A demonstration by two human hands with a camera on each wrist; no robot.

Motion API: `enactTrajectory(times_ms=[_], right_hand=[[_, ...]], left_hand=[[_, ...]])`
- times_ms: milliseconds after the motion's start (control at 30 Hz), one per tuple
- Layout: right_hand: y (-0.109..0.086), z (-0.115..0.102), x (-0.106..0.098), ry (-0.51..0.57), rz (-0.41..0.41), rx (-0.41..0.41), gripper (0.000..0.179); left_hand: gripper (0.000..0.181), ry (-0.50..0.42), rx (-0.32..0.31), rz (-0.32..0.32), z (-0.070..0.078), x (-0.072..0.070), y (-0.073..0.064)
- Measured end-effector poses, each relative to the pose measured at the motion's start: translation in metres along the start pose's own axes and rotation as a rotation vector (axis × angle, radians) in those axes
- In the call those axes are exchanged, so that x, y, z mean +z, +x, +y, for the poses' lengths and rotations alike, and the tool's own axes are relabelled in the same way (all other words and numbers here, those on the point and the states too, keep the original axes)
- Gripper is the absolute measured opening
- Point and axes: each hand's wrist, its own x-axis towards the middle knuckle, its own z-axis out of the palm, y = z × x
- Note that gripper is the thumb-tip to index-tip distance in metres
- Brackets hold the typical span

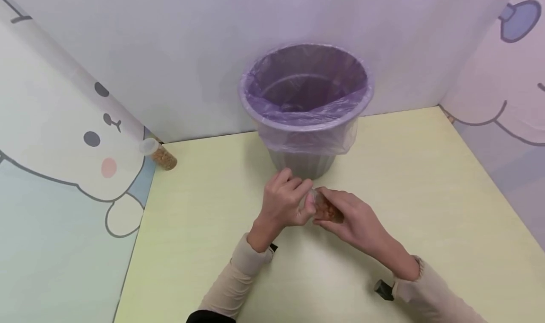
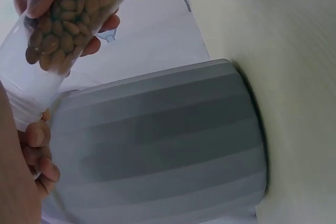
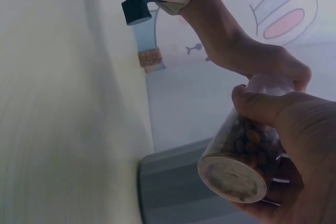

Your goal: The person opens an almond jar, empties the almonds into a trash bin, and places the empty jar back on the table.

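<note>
My right hand (image 1: 357, 221) grips a clear plastic jar (image 1: 327, 209) around its body. Brown nuts (image 2: 71, 30) fill much of the jar, which is tilted; its round base (image 3: 233, 179) faces the right wrist camera. At the jar's top end, the fingers of my left hand (image 1: 284, 200) are curled around the lid end, hiding most of it. Both hands are above the table, just in front of a grey trash bin (image 1: 304, 164).
A translucent purple liner (image 1: 311, 141) hangs over the bin's rim. Another jar (image 1: 163, 157) with brown contents and a whitish top lies at the table's back left corner. The pale yellow table (image 1: 204, 205) meets walls at the back and sides, with cartoon drawings on the side walls.
</note>
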Motion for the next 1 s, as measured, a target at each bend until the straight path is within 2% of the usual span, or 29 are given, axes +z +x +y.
enactTrajectory(times_ms=[167,300,400,500,667,767,1000], right_hand=[[-0.001,0.002,0.000,-0.004,-0.006,0.021,0.079],[-0.001,0.004,-0.003,0.021,-0.022,0.067,0.080],[-0.001,0.006,-0.006,0.053,-0.037,0.100,0.080],[-0.001,0.009,-0.009,0.090,-0.054,0.123,0.078],[-0.003,0.015,-0.014,0.163,-0.097,0.175,0.076],[-0.004,0.018,-0.016,0.191,-0.122,0.197,0.077],[-0.004,0.021,-0.018,0.199,-0.135,0.194,0.077]], left_hand=[[0.039,0.007,-0.050,-0.041,0.001,-0.003,0.000],[0.048,0.019,-0.095,-0.112,0.003,-0.008,0.001],[0.055,0.022,-0.098,-0.166,0.003,-0.013,0.002],[0.058,0.001,-0.070,-0.190,0.002,-0.017,0.002],[0.056,-0.072,0.033,-0.201,-0.005,-0.021,-0.001],[0.055,-0.124,0.075,-0.217,-0.010,-0.021,-0.003],[0.050,-0.173,0.096,-0.238,-0.014,-0.021,-0.005]])
